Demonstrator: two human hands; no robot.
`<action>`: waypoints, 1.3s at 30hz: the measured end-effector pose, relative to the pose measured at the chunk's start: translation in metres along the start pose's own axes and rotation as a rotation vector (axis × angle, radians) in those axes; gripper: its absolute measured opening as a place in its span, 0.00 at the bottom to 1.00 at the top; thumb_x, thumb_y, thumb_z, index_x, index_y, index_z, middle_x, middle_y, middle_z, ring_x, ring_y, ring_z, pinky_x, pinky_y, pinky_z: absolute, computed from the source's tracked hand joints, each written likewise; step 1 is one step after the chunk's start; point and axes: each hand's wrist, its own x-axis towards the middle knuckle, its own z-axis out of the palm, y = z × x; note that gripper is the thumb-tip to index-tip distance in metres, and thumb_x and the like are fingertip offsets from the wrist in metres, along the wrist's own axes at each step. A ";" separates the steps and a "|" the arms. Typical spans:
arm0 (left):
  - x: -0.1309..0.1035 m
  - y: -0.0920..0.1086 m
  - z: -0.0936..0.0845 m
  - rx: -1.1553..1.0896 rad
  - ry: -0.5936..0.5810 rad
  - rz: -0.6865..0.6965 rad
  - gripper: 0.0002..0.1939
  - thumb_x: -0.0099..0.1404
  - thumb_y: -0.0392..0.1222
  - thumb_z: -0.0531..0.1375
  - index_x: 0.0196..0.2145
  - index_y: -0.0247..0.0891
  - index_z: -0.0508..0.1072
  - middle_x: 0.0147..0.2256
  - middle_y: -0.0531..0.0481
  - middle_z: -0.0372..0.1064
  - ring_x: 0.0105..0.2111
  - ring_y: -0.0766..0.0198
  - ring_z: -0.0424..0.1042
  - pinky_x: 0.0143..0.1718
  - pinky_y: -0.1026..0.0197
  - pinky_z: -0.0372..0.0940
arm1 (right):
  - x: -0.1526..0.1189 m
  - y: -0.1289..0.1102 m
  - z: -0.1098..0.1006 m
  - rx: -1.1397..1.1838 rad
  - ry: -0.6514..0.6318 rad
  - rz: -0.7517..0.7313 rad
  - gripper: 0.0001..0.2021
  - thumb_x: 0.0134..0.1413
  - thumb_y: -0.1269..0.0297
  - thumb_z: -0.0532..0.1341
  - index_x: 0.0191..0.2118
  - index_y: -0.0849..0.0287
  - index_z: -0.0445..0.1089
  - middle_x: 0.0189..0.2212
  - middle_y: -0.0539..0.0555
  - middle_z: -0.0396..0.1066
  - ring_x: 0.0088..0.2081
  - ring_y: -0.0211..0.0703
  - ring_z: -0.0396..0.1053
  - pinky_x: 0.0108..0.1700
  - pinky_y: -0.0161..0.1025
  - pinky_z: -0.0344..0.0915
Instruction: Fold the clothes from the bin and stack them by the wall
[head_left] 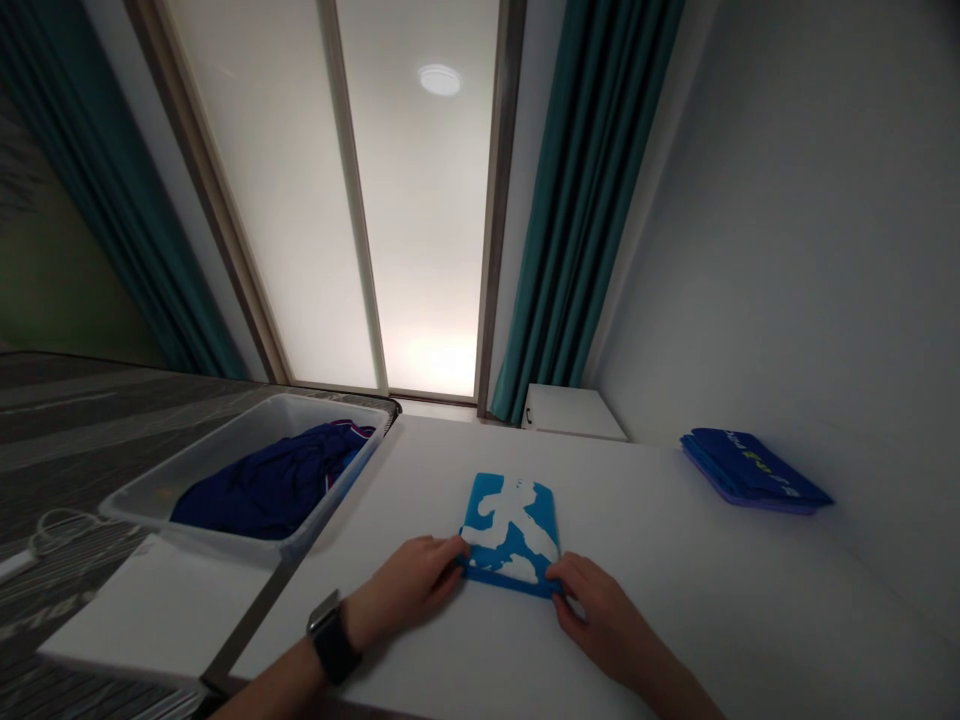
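Observation:
A folded blue cloth (pixel 511 530) with a white figure printed on it lies flat on the white table (pixel 637 530), near the middle of the head view. My left hand (pixel 412 585), with a dark watch on the wrist, pinches the cloth's near left corner. At the near right corner, my right hand (pixel 600 615) has its fingertips closed on the same cloth. The cloth's near edge runs between my two hands.
A folded dark blue stack (pixel 754 468) with lettering rests at the table's right, by the wall. Left of the table, a clear plastic bin (pixel 217 440) holds dark blue clothing (pixel 270 485). A white cabinet (pixel 574 412) stands beyond the far edge.

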 end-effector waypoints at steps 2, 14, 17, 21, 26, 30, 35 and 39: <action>0.001 0.011 0.007 0.149 0.076 0.106 0.04 0.68 0.33 0.52 0.38 0.40 0.64 0.30 0.53 0.69 0.29 0.63 0.68 0.32 0.60 0.55 | -0.003 0.000 0.002 0.009 0.041 0.030 0.13 0.53 0.78 0.54 0.41 0.55 0.63 0.33 0.52 0.68 0.34 0.43 0.68 0.35 0.38 0.65; 0.062 0.063 0.042 0.443 0.231 0.367 0.06 0.69 0.37 0.60 0.33 0.37 0.68 0.34 0.51 0.67 0.38 0.60 0.65 0.41 0.54 0.54 | -0.008 0.002 0.014 -0.001 0.142 0.111 0.09 0.52 0.78 0.55 0.35 0.55 0.61 0.30 0.50 0.66 0.32 0.44 0.65 0.35 0.40 0.63; 0.061 0.056 0.046 0.320 0.196 0.261 0.06 0.67 0.42 0.63 0.35 0.40 0.69 0.38 0.52 0.68 0.40 0.59 0.65 0.40 0.55 0.55 | -0.007 0.000 0.013 -0.003 0.116 0.120 0.08 0.53 0.77 0.56 0.35 0.55 0.61 0.30 0.50 0.66 0.33 0.44 0.65 0.36 0.41 0.62; 0.058 0.052 0.049 0.312 0.162 0.254 0.05 0.68 0.41 0.61 0.36 0.40 0.69 0.38 0.52 0.68 0.39 0.60 0.66 0.38 0.56 0.56 | -0.006 -0.003 0.011 0.002 0.076 0.161 0.09 0.52 0.78 0.56 0.35 0.56 0.62 0.29 0.50 0.66 0.33 0.44 0.64 0.37 0.40 0.62; 0.059 0.051 0.046 0.427 0.149 0.365 0.07 0.72 0.35 0.56 0.34 0.36 0.68 0.35 0.50 0.67 0.35 0.61 0.66 0.35 0.57 0.57 | -0.006 -0.005 0.012 -0.023 0.040 0.195 0.11 0.49 0.79 0.58 0.36 0.56 0.63 0.29 0.49 0.65 0.33 0.45 0.64 0.37 0.41 0.61; 0.060 0.049 0.050 0.421 0.171 0.352 0.07 0.71 0.36 0.57 0.33 0.36 0.67 0.35 0.50 0.66 0.36 0.60 0.65 0.36 0.56 0.57 | -0.006 -0.003 0.015 -0.060 0.029 0.205 0.11 0.49 0.77 0.60 0.38 0.57 0.63 0.29 0.49 0.65 0.33 0.45 0.64 0.36 0.40 0.61; 0.059 0.047 0.055 0.329 0.206 0.285 0.05 0.68 0.37 0.61 0.34 0.38 0.67 0.38 0.51 0.68 0.39 0.60 0.66 0.40 0.55 0.56 | -0.006 -0.001 0.017 -0.079 0.032 0.153 0.12 0.53 0.76 0.60 0.43 0.56 0.65 0.29 0.48 0.67 0.33 0.44 0.65 0.38 0.40 0.59; 0.058 0.046 0.054 0.272 0.211 0.285 0.04 0.68 0.36 0.59 0.34 0.38 0.68 0.40 0.50 0.68 0.43 0.60 0.66 0.44 0.54 0.56 | -0.005 -0.001 0.016 -0.080 0.015 0.097 0.14 0.55 0.76 0.59 0.45 0.54 0.66 0.32 0.49 0.70 0.35 0.44 0.67 0.40 0.41 0.59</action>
